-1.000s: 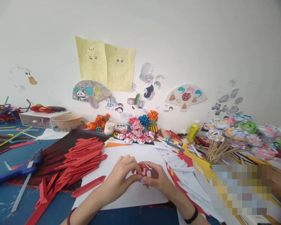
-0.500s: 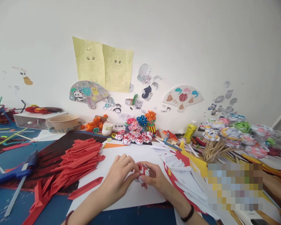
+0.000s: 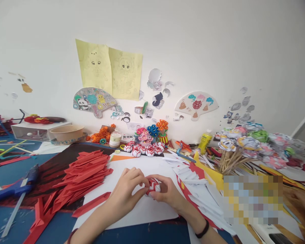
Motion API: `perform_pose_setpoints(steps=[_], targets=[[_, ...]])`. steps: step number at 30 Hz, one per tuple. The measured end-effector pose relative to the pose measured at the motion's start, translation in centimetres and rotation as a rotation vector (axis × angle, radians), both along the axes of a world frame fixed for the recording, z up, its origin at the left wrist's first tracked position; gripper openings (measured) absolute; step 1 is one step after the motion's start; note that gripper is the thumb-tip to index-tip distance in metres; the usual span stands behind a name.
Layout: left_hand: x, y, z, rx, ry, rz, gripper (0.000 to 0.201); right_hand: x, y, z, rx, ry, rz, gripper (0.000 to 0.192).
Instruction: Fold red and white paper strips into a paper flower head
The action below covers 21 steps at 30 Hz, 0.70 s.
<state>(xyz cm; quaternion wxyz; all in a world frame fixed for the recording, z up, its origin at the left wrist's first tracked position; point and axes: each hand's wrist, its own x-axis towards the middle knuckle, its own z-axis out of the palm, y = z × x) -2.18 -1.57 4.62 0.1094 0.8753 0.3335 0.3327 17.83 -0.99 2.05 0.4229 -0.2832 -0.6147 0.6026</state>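
Observation:
A small red-and-white folded paper flower (image 3: 154,187) is between my two hands, over a white paper sheet (image 3: 122,213). My right hand (image 3: 169,192) wraps its fingers and thumb round the flower's right side. At its left edge, my left hand (image 3: 131,186) pinches with thumb and fingertips, which partly cover the flower. Left of my left hand lies a heap of folded red paper strips (image 3: 85,173), with one red strip (image 3: 91,205) apart on the sheet. Folded white paper strips (image 3: 193,181) are spread to the right of my right hand.
Several finished red-and-white paper flowers (image 3: 142,149) sit in a row beyond the sheet. A blue glue gun (image 3: 25,184) lies at left, near a beige bowl (image 3: 67,133). To the right are a yellow bottle (image 3: 204,142), stemmed paper flowers (image 3: 231,152) and another person's hand (image 3: 303,203).
The flower has turned slightly in my hands, and more of its red-and-white face shows. The whole view has shifted a little. Both hands keep about the same place.

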Motion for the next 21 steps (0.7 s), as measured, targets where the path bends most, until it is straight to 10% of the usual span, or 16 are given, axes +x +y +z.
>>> perform_pose_setpoints(steps=[11, 21], targets=[[-0.2, 0.2, 0.0, 0.081, 0.144, 0.014, 0.008, -0.2, 0.1, -0.3, 0.012, -0.070, -0.001, 0.051], [0.4, 0.5, -1.8, 0.523, 0.298, 0.107, 0.016, 0.3, 0.8, -1.4, 0.049, -0.177, -0.103, 0.048]])
